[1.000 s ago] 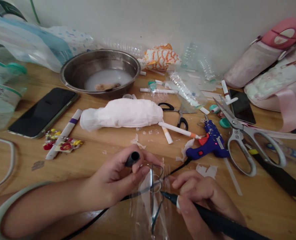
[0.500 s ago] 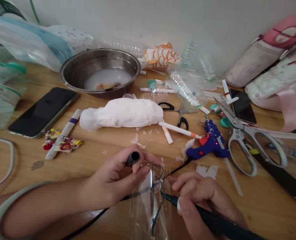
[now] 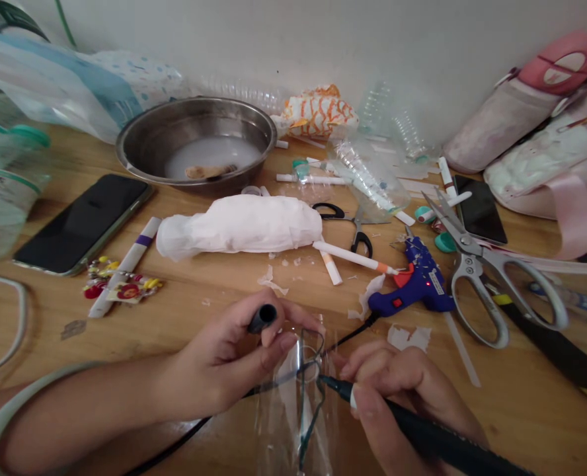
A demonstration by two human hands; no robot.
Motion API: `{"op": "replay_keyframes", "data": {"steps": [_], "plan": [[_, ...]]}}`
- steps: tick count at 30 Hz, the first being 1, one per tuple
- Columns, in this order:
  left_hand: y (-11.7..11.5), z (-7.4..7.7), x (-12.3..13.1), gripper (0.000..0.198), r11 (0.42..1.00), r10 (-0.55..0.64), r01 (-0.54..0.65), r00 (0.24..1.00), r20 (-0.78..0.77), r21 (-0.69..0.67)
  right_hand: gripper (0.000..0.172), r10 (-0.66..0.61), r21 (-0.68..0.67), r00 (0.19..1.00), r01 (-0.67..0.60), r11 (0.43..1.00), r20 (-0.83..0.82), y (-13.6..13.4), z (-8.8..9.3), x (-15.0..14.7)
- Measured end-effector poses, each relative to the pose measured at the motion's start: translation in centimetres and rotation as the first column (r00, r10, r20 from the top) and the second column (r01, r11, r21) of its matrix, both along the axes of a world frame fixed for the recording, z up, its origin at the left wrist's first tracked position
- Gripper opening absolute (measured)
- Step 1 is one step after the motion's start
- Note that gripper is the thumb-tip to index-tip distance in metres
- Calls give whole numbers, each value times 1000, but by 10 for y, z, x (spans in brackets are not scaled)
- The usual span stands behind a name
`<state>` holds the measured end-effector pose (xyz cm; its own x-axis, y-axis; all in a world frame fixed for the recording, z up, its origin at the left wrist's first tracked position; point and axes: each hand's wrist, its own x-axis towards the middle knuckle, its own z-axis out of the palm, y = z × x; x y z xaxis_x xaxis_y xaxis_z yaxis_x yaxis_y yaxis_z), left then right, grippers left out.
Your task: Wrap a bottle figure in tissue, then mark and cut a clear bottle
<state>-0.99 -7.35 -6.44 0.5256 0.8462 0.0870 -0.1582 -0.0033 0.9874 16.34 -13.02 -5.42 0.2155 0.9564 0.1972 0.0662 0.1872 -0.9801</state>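
Note:
My right hand grips a black marker, its tip resting on a clear plastic piece that carries dark drawn lines. My left hand presses that plastic piece onto the wooden table with its fingertips, and a black marker cap is tucked between its fingers. Both hands are closed. A black cord runs under them to a blue glue gun.
A white paper-wrapped bundle lies mid-table. Behind it sit a metal bowl, clear bottles, small black scissors and white markers. Large scissors lie right, two phones, bags far right.
The marker tip has shifted slightly on the plastic piece. Otherwise nothing has visibly moved.

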Motion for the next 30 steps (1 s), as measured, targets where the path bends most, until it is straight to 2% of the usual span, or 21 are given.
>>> {"op": "replay_keyframes", "data": {"steps": [3, 8, 9, 13, 18, 23, 30], "plan": [[0, 0, 0, 21, 1000, -3, 3, 1000, -20, 6, 17, 17, 6, 1000, -17, 1000, -13, 2, 1, 6], [1, 2, 1, 21, 1000, -1, 2, 1000, -25, 23, 22, 242, 4, 967, -243, 970, 75, 6, 5, 18], [1, 2, 1, 21, 1000, -2, 3, 1000, -29, 18, 21, 233, -10, 970, -233, 972, 72, 6, 6, 18], [-1, 3, 2, 20, 999, 10, -8, 998, -58, 35, 14, 70, -84, 997, -70, 994, 7, 2, 7, 12], [-2, 3, 1, 20, 995, -4, 16, 992, -126, 97, 17, 178, -45, 981, -175, 984, 78, 1, 6, 12], [-2, 2, 1, 20, 999, -8, 12, 996, -84, 48, 16, -19, -83, 1000, 20, 996, 12, 0, 7, 2], [-2, 3, 2, 19, 998, -2, 8, 996, -91, 68, 13, -19, -122, 1000, 21, 992, 16, -1, 10, -1]]}}
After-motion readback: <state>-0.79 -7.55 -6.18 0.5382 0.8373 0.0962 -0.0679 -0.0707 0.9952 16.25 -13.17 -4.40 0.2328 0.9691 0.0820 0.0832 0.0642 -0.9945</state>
